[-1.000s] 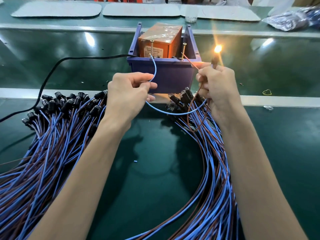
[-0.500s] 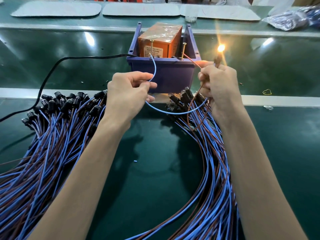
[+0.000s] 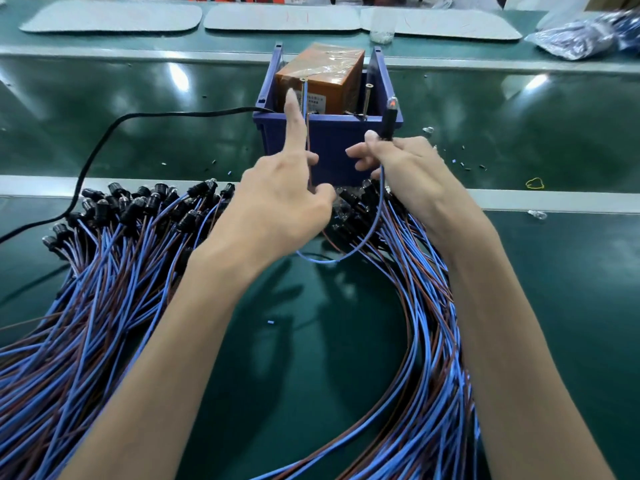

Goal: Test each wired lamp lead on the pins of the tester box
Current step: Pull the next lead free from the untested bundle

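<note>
Two pins point(image 3: 304, 95) stand at one tester box point(image 3: 325, 88), its label unreadable. The right hand point(image 3: 412, 174) grips one lamp lead point(image 3: 388, 121) upright before the box. The left hand point(image 3: 277, 199) pinches its wires, forefinger straight. Two lead heaps point(image 3: 104, 271) lie on the worktop point(image 3: 311, 358).

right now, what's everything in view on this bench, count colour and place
tester box: one, orange-brown, inside the bin
bin: one, blue, bench centre
pins: two, brass, standing in the bin
lamp lead: one, black holder, blue wire, in the hands
left pile of leads: many, blue and brown, black holders
right bundle of leads: many, blue and brown
power cable: one, black, left of bin
mats: three, grey, far edge
rubber band: one, yellow, right
left hand: index finger up beside the wire
right hand: grips the holder
</note>
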`<state>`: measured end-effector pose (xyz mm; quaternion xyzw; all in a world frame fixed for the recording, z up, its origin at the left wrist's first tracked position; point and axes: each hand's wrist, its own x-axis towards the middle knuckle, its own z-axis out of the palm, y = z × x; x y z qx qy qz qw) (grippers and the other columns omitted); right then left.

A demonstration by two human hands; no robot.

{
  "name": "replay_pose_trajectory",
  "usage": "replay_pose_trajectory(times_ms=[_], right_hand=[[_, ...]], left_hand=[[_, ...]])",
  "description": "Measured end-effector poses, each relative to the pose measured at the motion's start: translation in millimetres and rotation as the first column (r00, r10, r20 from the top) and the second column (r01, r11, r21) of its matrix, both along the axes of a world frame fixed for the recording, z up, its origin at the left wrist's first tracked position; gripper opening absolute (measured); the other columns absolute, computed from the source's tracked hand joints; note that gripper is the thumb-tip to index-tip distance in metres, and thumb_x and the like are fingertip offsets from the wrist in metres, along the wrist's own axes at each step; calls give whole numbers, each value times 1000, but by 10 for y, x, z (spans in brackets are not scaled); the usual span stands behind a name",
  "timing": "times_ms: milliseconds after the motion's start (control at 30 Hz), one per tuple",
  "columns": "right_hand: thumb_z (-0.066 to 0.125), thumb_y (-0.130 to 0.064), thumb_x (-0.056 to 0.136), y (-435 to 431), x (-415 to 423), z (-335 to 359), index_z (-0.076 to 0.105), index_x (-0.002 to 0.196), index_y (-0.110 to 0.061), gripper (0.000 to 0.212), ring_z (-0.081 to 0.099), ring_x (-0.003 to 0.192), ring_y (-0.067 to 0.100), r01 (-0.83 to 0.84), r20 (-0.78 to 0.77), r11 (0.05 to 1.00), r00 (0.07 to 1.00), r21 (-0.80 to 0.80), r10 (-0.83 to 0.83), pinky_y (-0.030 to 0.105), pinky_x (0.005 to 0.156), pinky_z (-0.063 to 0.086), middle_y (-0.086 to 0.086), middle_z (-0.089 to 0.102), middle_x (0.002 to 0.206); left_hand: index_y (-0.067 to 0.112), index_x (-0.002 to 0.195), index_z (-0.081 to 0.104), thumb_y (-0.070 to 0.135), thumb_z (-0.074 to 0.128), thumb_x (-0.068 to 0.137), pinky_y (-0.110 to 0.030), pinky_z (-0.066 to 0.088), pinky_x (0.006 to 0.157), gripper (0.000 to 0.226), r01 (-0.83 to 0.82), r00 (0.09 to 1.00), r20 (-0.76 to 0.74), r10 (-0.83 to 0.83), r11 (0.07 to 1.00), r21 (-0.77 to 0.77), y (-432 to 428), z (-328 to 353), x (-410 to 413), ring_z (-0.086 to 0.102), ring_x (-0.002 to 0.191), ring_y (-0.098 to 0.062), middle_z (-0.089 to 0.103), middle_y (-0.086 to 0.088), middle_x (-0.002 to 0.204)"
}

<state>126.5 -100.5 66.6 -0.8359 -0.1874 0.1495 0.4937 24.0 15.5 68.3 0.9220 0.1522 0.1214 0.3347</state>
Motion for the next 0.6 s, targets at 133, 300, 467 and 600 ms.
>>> replay_pose_trajectory(times_ms=[133, 300, 467, 600], right_hand=[[41, -38, 101, -35, -15, 22, 72, 91, -27, 35, 43, 66, 1, 15, 67, 1000, 998, 11, -16, 18, 63, 33, -13, 48, 70], [42, -33, 102, -83, -63, 114, 74, 87, -18, 38, 38, 50, 4, -30, 1, 985, 1000, 168, 31, 18, 51, 31, -6, 47, 60], [41, -26, 103, -81, -104, 163, 69, 75, -12, 42, 40, 41, 4, 0, -4, 930, 1000, 368, 1, 16, 40, 32, -5, 49, 57], [37, -25, 104, -117, -40, 172, 67, 79, -10, 42, 44, 42, 3, 161, -100, 866, 987, 473, -129, 16, 42, 37, -4, 52, 60]], left_hand=[[32, 142, -34, 17, 55, 82, -42, 46, 98, 108, 32, 999, 25, -34, 994, 102, -89, 4, -26, 62, 105, -32, 4, -9, 161], [9, 151, -10, 26, 68, 81, -46, 9, 114, 106, -231, 956, 257, 143, 906, 355, -127, -6, -22, -8, 146, -35, -17, -23, 157], [23, 144, 40, 60, 26, 87, -38, -5, 118, 69, 167, 986, -33, -165, 936, 309, -80, 75, -19, 35, 138, -12, 54, 0, 139], [23, 102, 63, 58, 30, 96, -31, 13, 117, 48, 351, 933, -150, -328, 922, 165, -54, 76, -40, 63, 96, -13, 73, 3, 88]])
